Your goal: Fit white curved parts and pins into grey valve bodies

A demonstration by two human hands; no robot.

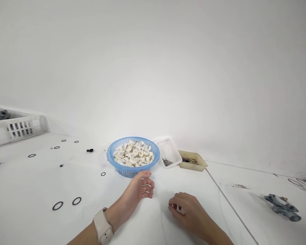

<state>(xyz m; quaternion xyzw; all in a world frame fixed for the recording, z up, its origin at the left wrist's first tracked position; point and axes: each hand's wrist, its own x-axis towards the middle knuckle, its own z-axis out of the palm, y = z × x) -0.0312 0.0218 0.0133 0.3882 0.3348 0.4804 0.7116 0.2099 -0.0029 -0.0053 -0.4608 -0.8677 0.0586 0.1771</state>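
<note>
Beyond the left hand, a blue basket stands beside a tray.

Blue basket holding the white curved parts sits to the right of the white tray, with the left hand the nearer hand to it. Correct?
Not quite: the head view shows the blue basket to the left of the white tray. It does hold the white curved parts, and the left hand is the nearer one.

Free lane between left grip and right grip, straight up the tabletop to the white tray; blue basket blocks the left, thin rod bars the right!
</note>
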